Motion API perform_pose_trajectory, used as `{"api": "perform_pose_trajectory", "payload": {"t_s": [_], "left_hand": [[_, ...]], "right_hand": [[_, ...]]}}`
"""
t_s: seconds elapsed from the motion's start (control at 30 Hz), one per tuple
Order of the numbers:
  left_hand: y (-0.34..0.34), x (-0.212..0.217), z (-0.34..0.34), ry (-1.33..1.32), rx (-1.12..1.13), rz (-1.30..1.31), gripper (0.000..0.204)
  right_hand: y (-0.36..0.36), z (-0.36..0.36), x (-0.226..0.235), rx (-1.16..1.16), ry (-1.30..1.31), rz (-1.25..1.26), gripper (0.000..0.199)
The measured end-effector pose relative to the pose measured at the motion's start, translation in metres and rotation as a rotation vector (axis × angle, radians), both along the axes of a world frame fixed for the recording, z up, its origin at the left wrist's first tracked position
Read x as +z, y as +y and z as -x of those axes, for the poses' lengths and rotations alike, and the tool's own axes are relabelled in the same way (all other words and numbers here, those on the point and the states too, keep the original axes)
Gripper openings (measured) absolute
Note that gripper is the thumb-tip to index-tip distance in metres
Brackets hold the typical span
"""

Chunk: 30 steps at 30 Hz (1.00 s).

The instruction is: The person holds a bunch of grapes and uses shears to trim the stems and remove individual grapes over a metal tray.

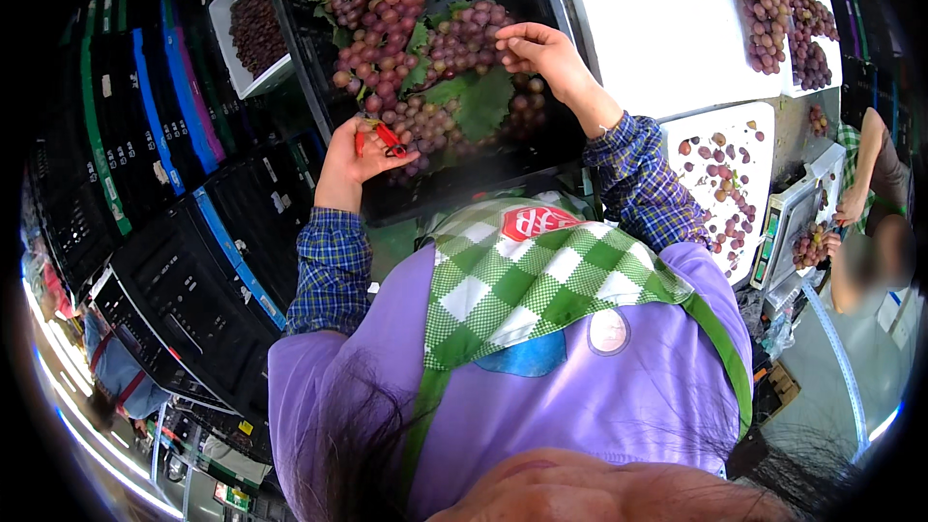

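Left hand (362,157): loosely curled round red snips (391,141) above the crate's near-left corner; long axis slants upper left to lower right, blade direction unclear to us. Right hand (541,56): fingers bent nearly together over grape bunches (387,34); we cannot tell whether they grip. Bunches lie in the black crate (311,72). We judge: trimming in hand; next cut needs an exposed stem.

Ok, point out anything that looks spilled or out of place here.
Loose, round reddish-purple grapes lie scattered in the shallow white tray at right; they look odd compared with the clustered reddish-purple bunches in the black plastic crate. Whether they spilled is unclear.
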<state>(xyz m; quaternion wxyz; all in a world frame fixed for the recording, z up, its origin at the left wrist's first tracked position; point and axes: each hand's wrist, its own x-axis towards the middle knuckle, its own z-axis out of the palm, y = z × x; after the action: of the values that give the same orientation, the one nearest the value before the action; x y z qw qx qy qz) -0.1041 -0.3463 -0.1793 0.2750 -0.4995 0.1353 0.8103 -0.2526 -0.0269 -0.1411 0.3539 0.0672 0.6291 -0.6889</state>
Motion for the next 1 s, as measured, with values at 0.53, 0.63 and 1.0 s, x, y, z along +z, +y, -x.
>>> {"api": "perform_pose_trajectory", "payload": {"t_s": [0.53, 0.63, 1.0], "left_hand": [[-0.011, -0.001, 0.022, -0.083, 0.0, 0.082, 0.014], [-0.008, 0.008, 0.021, -0.059, 0.002, 0.172, 0.015], [-0.005, 0.108, 0.063, 0.057, 0.005, -0.156, 0.075]], "right_hand": [[0.016, -0.011, -0.011, -0.147, -0.196, 0.105, 0.021], [0.013, -0.01, -0.012, -0.135, -0.274, 0.22, 0.026], [-0.105, -0.026, -0.093, -0.221, -1.037, 0.591, 0.046]]}}
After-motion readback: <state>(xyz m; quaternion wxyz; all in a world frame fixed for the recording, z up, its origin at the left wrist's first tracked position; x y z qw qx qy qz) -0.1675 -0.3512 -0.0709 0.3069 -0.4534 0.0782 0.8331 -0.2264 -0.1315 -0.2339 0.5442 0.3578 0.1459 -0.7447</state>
